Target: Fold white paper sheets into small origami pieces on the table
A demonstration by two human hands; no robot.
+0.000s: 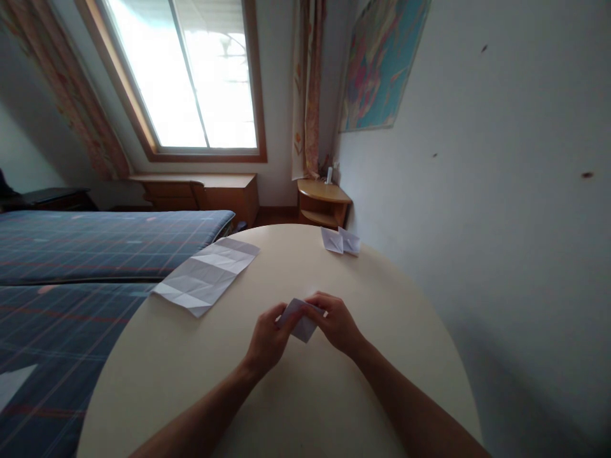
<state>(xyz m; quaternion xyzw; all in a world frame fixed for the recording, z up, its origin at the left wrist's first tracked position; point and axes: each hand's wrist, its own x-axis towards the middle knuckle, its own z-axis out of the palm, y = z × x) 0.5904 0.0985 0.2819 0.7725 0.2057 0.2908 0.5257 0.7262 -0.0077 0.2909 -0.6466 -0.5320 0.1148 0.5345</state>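
A small folded piece of white paper (301, 321) is held between both hands above the round cream table (391, 331). My left hand (266, 340) pinches its left edge with curled fingers. My right hand (337, 323) grips its right side, fingers closed over the top fold. A creased, unfolded white sheet (205, 275) lies flat on the table's far left. A finished folded paper figure (340, 241) sits at the table's far edge.
A bed with a dark plaid cover (86, 254) runs along the table's left side. A white wall stands close on the right. A wooden corner shelf (322, 200) and low wooden desk (200, 191) lie beyond, under a bright window.
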